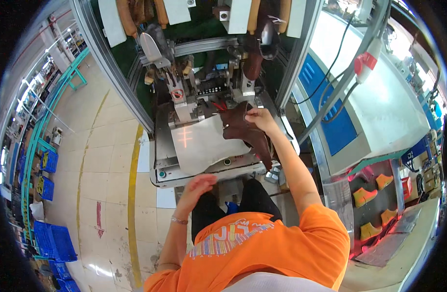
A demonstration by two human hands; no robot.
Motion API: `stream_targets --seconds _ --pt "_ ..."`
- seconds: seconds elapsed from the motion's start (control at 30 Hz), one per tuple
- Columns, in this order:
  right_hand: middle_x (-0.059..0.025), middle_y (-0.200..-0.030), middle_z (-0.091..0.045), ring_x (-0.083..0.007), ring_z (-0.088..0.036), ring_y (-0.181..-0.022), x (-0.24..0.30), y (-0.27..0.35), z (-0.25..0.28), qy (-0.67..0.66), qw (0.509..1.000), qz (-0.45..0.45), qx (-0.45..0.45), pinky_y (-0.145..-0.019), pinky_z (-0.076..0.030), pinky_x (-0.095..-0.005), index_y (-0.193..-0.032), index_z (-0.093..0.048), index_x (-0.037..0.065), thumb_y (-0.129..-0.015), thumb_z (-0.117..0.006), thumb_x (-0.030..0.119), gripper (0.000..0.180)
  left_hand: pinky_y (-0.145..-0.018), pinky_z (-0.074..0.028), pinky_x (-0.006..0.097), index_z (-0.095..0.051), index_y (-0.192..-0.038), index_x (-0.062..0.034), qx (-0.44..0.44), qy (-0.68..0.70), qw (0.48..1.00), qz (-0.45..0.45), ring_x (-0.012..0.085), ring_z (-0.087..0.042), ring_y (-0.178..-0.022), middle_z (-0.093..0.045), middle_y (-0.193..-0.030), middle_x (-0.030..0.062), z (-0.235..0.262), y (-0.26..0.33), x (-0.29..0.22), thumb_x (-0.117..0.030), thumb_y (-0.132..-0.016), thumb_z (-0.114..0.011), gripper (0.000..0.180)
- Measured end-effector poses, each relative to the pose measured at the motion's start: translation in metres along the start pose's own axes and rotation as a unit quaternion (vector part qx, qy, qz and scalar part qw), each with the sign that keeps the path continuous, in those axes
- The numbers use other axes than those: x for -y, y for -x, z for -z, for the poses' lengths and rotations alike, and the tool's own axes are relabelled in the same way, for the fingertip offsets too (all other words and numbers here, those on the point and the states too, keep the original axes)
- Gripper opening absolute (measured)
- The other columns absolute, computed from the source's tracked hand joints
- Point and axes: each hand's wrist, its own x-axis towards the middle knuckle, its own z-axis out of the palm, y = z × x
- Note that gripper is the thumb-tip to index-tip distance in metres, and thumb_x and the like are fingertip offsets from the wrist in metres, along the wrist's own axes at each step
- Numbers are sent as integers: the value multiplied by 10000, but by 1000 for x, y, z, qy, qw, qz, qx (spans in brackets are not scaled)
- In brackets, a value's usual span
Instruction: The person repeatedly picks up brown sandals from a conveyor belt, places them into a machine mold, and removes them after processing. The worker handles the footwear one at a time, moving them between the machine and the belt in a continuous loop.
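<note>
My right hand (262,119) pinches the upper edge of a dark brown leather shoe upper (247,130), whose long flap hangs down toward the machine's front edge. Under part of it lies a white sheet (196,146), marked by red light lines on its left side. My left hand (198,189) is held off the machine's front edge, its fingers loosely stretched and slightly blurred, with nothing seen in them. Behind the sheet, the shoe machine (184,109) has a pale foot-shaped form (152,47) at left and a brown upper (253,65) on its right station.
Metal posts (109,63) frame the machine on both sides. A red-and-white plug connector (367,63) hangs on a slanted pole at right. Beyond it, several orange-lit shoe pieces (364,197) lie on a conveyor. Blue crates (55,241) stand at far left.
</note>
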Motion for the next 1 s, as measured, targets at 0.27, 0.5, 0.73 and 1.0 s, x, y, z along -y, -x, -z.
stream_targets --seconds 0.27,0.5,0.73,1.0 --pt "27 -793 -577 -53 -522 -713 187 42 -14 -236 933 135 236 -671 -417 -209 -886 -567 44 -826 -579 108 88 -837 -411 266 -477 -1153 -24 -91 1 980 -176 123 -511 -981 -552 -1071 40 20 -52 -121 -221 -869 -511 347" --pt "-16 -877 -607 -94 -555 -817 207 -19 -49 -407 878 112 226 -742 -427 -220 -930 -563 38 -855 -518 70 93 -754 -411 209 -517 -1000 -71 67 3 961 -267 55 -513 -821 -552 -918 -29 51 -81 -230 -259 -899 -480 217" --pt "-35 -843 -615 -100 -562 -782 236 -129 -100 -386 890 196 143 -738 -429 -225 -909 -587 11 -820 -573 53 100 -655 -316 178 -545 -870 -133 -34 -20 946 -323 0 -435 -732 -478 -765 -108 105 -160 -303 -258 -898 -482 143" --pt "-48 -846 -623 -114 -574 -777 241 -157 -105 -405 893 146 133 -737 -442 -239 -898 -598 9 -794 -596 27 105 -716 -335 218 -593 -917 -138 -56 -66 955 -285 29 -454 -794 -537 -861 -96 119 -179 -309 -208 -865 -531 107"
